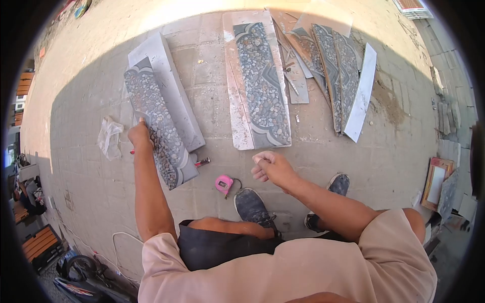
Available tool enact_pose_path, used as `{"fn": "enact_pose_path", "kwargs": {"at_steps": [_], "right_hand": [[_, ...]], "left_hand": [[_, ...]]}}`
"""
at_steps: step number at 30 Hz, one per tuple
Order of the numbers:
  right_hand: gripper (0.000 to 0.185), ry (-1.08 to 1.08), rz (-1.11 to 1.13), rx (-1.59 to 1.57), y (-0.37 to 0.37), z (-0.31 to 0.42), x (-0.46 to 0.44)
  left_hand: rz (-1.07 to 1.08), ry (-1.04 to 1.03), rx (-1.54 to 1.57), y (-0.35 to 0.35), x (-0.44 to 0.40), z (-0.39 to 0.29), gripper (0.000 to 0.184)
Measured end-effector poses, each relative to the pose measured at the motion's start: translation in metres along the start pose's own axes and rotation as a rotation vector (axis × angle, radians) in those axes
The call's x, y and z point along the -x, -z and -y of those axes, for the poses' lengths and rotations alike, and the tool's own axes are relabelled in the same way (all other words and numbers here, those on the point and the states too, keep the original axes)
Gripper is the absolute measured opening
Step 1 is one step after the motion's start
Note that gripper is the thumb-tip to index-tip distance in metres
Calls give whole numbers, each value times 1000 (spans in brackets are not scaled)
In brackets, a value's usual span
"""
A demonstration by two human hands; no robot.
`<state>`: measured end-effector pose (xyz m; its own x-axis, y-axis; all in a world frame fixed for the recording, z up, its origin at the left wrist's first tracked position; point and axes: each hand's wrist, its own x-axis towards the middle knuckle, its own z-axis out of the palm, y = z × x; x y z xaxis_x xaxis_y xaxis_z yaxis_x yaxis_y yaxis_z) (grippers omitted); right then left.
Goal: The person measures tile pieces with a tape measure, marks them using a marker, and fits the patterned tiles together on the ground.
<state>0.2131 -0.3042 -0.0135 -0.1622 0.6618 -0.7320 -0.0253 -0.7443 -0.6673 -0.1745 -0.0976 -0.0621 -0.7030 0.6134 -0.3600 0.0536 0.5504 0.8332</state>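
One left hand [140, 135] grips one pebble-patterned tile strip [157, 121] at left; one right hand [273, 169], loosely curled and empty, hovers right of one pink tape measure [224, 184].

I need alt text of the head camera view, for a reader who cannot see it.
A person's left hand grips the edge of a pebble-patterned tile strip, while the right hand is loosely curled. A similar strip lies on a pale board, with a pink tape measure on the paving near one shoe.
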Motion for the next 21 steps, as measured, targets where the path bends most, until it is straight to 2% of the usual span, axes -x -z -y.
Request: {"fn": "enact_pose_path", "kwargs": {"at_steps": [5,7,11,14,17,19,21], "right_hand": [[39,-39,9,-214,-22,-3,13],[40,90,14,-437,-25,-9,12],[41,190,-4,-549,-13,-9,4],[31,185,-128,-660,-10,-15,2],[14,54,-174,-839,-9,-24,-8],[14,55,-211,-869,-7,-31,-12],[13,47,-245,-889,-3,-35,-16]], "left_hand": [[198,22,-29,-62,91,-40,46],[266,21,-90,-97,120,-53,46],[299,-40,-184,-162,169,-75,47],[320,-7,-327,-193,196,-77,49],[360,39,-223,-216,204,-70,52],[399,36,-91,-222,209,-61,55],[399,65,-111,-234,210,-51,55]]}}
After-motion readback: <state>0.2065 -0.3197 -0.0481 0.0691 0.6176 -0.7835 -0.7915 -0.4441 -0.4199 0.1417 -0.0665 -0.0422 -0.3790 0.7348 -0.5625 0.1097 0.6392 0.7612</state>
